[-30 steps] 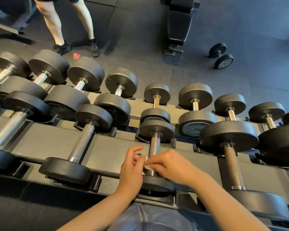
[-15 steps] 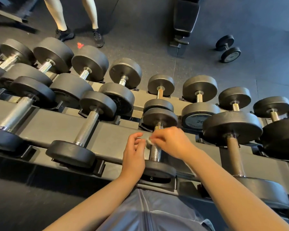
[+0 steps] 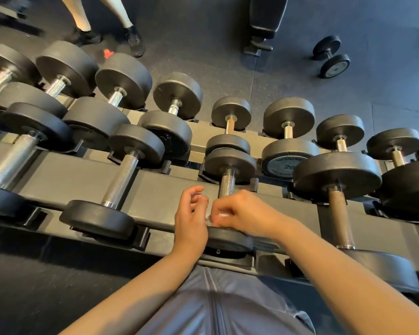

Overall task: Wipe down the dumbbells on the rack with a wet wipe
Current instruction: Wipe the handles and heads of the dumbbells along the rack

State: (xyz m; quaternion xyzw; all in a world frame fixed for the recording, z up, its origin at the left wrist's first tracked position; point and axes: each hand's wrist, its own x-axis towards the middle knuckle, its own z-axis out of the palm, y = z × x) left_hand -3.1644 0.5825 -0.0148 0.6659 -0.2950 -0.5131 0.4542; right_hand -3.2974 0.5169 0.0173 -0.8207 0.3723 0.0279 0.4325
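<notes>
**Knurled steel under your wipe**

Your right hand (image 3: 242,213) pinches the wet wipe (image 3: 221,215) against the near end of the small dumbbell (image 3: 228,182) on the rack (image 3: 155,189). Your left hand (image 3: 191,221) sits beside it, fingers loosely curled, holding nothing clearly visible.

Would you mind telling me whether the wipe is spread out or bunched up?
Bunched up: only a small white wad of the wipe shows, pinched by the right hand against the dumbbell's handle.
</notes>
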